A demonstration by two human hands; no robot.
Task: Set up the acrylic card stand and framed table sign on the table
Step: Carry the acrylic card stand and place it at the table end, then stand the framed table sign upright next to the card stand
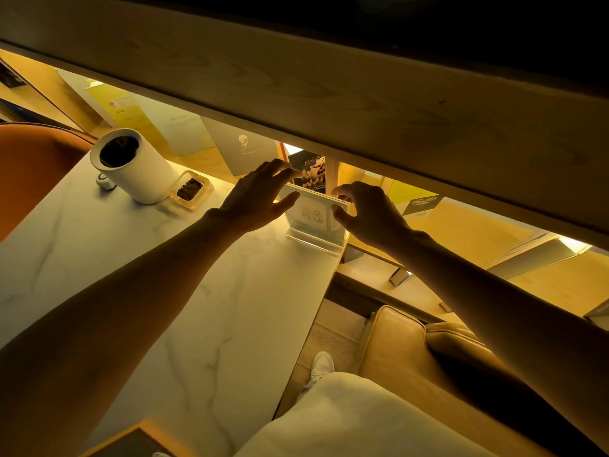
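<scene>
Both bare forearms reached over the table [138, 291] to the stand [314, 216] at its far right corner. Left hand [260, 196] and right hand [369, 214] pinched its top corners. It looked light, stiff and slick, probably best held by the edges.

White cylindrical canister [131, 164] with dark open top, standing at upper left on a pale marble-look tabletop [138, 285]. Just right of it, a small clear dish [191, 190] of dark bits. Behind, books [245, 150] propped along a lit wooden shelf [329, 94]. Tan leather seat [412, 351] at lower right; orange chair back [36, 169] at left edge.
</scene>
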